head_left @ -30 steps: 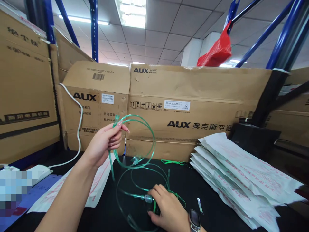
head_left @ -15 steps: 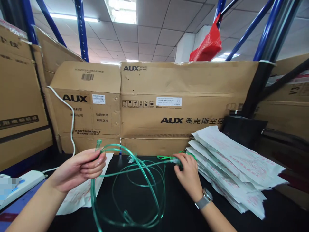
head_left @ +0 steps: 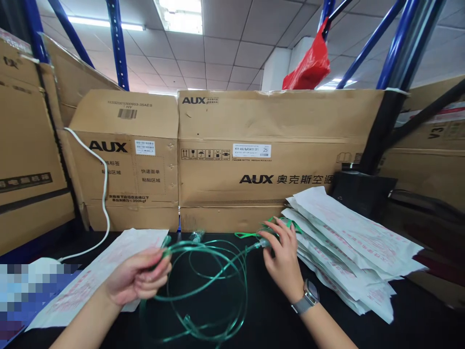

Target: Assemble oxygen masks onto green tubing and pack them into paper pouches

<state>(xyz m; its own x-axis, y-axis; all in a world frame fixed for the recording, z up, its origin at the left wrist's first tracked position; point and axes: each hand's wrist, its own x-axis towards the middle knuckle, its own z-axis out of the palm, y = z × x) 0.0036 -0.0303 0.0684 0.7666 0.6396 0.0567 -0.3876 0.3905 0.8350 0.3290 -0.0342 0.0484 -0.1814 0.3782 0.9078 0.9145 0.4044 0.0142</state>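
A loop of clear green plastic tubing (head_left: 209,287), like oxygen tubing, lies coiled on the black table top (head_left: 276,320) and rises into both hands. My left hand (head_left: 136,278) grips one stretch of it above a flat white paper pouch (head_left: 98,278). My right hand (head_left: 283,257) holds a small clear connector (head_left: 264,243) at the tube's end between thumb and fingers, close to a stack of printed paper pouches (head_left: 348,242). A small clear fitting (head_left: 197,236) stands up at the far side of the coil.
A thin green strap (head_left: 250,234) lies at the table's far edge. Brown AUX cartons (head_left: 269,145) stand behind the table, with a white cable (head_left: 104,203) running down them. A black case (head_left: 359,194) stands at the right. A blurred patch covers the lower left corner.
My left hand has dropped lower and carried the tubing with it, and the coil now sits closer to the table. My right hand stays at the connector with its fingers spread wider.
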